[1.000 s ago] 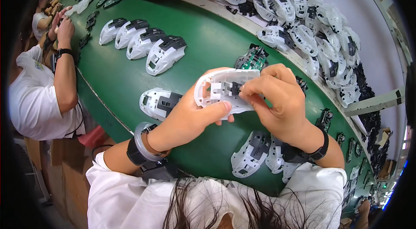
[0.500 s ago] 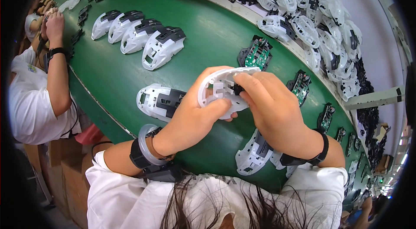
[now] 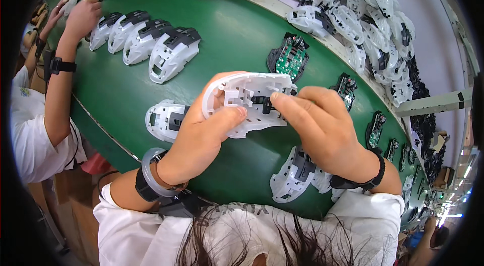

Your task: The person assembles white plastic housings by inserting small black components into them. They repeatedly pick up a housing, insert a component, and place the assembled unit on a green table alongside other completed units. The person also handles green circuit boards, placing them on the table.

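My left hand [image 3: 204, 122] grips a white mouse-shaped plastic shell [image 3: 242, 127] above the bench, thumb inside its edge and fingers beneath. The hollow inside of the shell faces me, showing ribs and posts. A small black plastic part [image 3: 262, 102] sits in the middle of it. My right hand [image 3: 325, 130] is closed, its index fingertip against the black part; the thumb is mostly hidden. Under my left wrist lies a white shell with a dark grey panel [image 3: 164, 121], and a similar shell [image 3: 295, 175] lies below my right hand.
Several grey-and-white shells [image 3: 174, 54] stand in a row at the left of the green bench [image 3: 217, 29]. Black bases with green circuit boards [image 3: 290, 57] run along the right side. Beyond the ledge is a heap of shells [image 3: 348, 21]. A co-worker's arm [image 3: 63, 82] reaches in at left.
The shell has tilted more open toward me, showing more of its inside. My right index finger has shifted on the black part. The co-worker's hand has moved near the row of shells.
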`<action>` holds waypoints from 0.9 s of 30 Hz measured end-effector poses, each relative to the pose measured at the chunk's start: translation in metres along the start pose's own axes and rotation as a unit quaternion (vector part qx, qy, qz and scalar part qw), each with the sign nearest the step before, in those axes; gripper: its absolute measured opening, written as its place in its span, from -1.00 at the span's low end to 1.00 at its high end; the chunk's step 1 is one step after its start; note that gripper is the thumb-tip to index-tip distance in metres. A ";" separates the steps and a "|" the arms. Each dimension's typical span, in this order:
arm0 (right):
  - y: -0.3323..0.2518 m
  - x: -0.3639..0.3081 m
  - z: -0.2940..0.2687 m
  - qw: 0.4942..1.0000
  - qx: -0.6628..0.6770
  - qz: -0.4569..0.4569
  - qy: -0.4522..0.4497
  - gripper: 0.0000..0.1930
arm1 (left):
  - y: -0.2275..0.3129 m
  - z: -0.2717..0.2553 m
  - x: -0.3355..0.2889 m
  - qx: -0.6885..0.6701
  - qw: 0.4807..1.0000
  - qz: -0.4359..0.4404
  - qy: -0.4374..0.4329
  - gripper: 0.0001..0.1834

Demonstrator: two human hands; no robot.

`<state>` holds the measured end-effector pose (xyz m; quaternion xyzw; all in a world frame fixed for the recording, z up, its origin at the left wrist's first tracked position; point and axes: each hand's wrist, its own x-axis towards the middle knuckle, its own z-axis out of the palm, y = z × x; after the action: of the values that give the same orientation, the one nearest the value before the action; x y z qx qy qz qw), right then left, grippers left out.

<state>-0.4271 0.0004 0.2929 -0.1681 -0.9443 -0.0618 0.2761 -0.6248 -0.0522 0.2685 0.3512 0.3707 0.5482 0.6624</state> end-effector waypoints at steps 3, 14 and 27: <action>0.001 0.002 0.002 1.000 0.009 0.027 -0.004 -0.59 | 0.000 -0.003 0.003 0.033 0.999 0.017 -0.010 -0.54; -0.007 0.018 0.001 0.997 0.047 -0.047 0.039 -0.68 | 0.004 -0.001 0.001 -0.006 0.999 0.013 -0.035 -0.45; -0.018 0.016 0.019 0.999 0.013 -0.018 0.042 -0.75 | 0.006 -0.001 -0.005 0.153 0.986 0.066 0.010 -0.53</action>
<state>-0.4557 -0.0080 0.2855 -0.1442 -0.9356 -0.0614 0.3165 -0.6286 -0.0558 0.2734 0.4665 0.4331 0.5310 0.5593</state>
